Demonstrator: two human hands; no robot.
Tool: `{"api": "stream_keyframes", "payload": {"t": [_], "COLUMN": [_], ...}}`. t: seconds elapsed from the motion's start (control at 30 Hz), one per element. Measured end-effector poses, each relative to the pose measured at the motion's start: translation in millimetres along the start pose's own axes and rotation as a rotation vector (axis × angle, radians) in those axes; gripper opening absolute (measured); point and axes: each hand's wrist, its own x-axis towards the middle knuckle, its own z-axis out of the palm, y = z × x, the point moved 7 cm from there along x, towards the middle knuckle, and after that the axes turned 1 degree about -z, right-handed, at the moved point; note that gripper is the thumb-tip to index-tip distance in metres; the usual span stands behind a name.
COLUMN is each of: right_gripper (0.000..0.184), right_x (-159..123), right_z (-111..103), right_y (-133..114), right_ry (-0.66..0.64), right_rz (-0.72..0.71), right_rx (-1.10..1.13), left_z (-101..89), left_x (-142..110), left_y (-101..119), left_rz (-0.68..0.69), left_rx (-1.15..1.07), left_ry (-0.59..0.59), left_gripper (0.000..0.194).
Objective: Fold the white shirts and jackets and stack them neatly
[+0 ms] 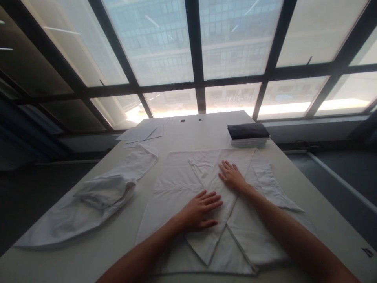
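1. Head view: find white garment [165, 220] spread directly under left hand [198, 211] and right hand [234, 179], touching both; cannot tell long axis.
2. Rest palm-down on it, fingers spread, grasping nothing.
3. Looks creased, layered, with folded flap [209, 245] slanting from beneath right hand past left hand's fingertips.

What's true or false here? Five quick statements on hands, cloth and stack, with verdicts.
1. The left hand rests on the spread white cloth. True.
2. The right hand pinches a corner of it. False: it lies open, fingers outstretched, on the cloth.
3. A bunched white cloth lies left of the spread one. True.
4. A dark folded piece tops the white stack. True.
5. That stack sits between the hands. False: it stands beyond them, toward the right.
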Motion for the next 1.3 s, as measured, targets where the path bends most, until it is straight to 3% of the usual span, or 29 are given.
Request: {"api": "stream_keyframes", "payload": {"t": [0.17,0.5,1.03,1.3], "right_gripper": [0.060,0.059,0.059,0.059], "right_x": [0.5,1.5,1.4,-6.7], "right_z": [0.6,1.8,2.2,1.4], "right_y": [1.5,2.8,3.4,-10.2], "right_ry": [-0.014,-0.019,-0.020,-0.011], "right_rz": [0.000,-0.007,-0.009,-0.049], "right_rx": [0.004,0.012,0.011,0.001], "left_z": [3.0,13.2,11.9,16.6], "left_x": [0.1,0.4,0.5,-0.2], "left_y": [-8.2,-45.8,-49.4,-53.0], "left_rz": [-0.009,-0.265,-0.286,-0.362], "left_rx": [0.008,0.075,0.059,0.168], "left_ry": [0.023,0.162,0.181,0.150], "left_gripper": [0.072,0.061,0.054,0.067]}}
